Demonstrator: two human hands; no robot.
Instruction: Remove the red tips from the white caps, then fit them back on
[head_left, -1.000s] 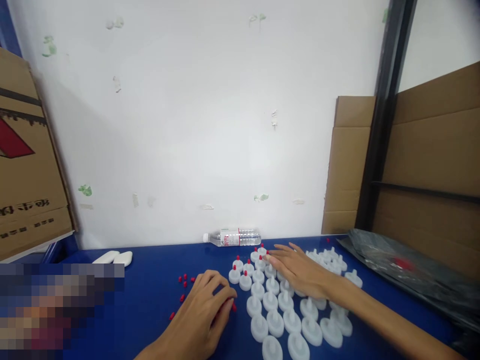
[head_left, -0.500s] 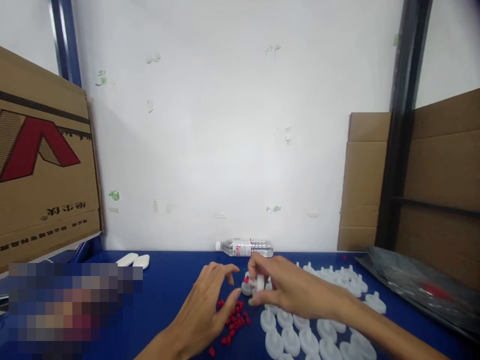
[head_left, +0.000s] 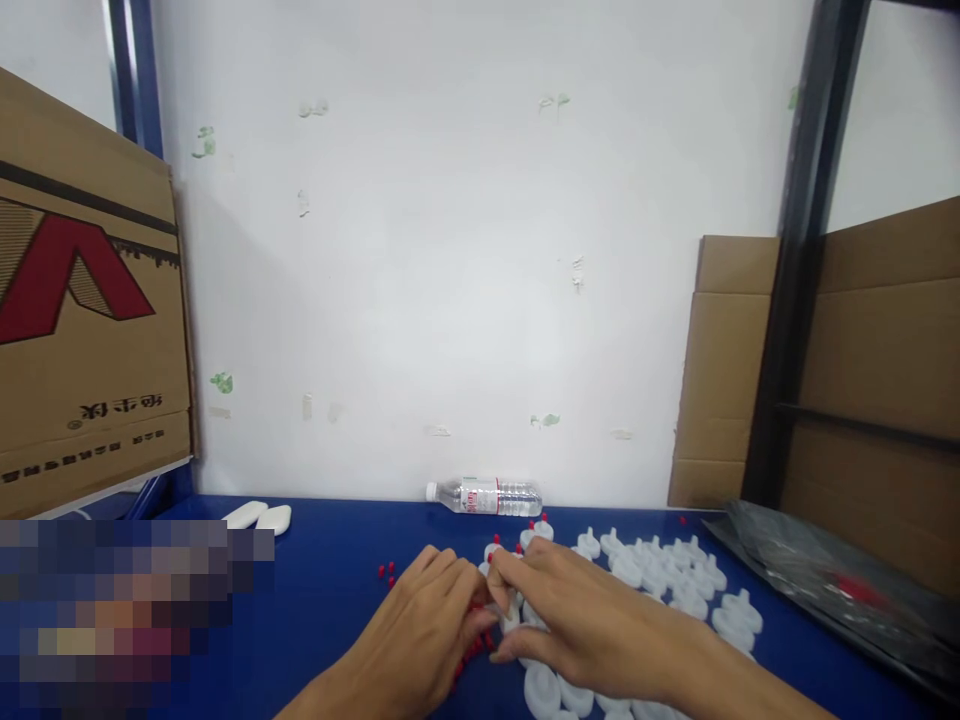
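My right hand (head_left: 581,625) pinches a translucent white nozzle cap (head_left: 511,617), a round disc-like piece with a short spout. Beside it, my left hand (head_left: 420,635) has its fingers curled together against the piece; what they grip, if anything, is hidden. Below and behind the left fingers lies a pile of small red caps (head_left: 474,650), partly covered. Many more white nozzle caps (head_left: 541,688) stand under and around the right forearm. A few at the back, such as one white piece (head_left: 542,530), carry red tips.
A clear plastic bottle (head_left: 487,496) lies against the wall. Loose red caps (head_left: 391,568) dot the blue table (head_left: 322,560). Two white oval items (head_left: 273,519) lie at back left, near a cardboard box (head_left: 90,300). A grey plastic bag (head_left: 825,570) rests at right.
My left hand has moved right and its open fingers have closed, meeting the white nozzle cap in my right hand. The right hand has tipped lower, and the view has shifted slightly.
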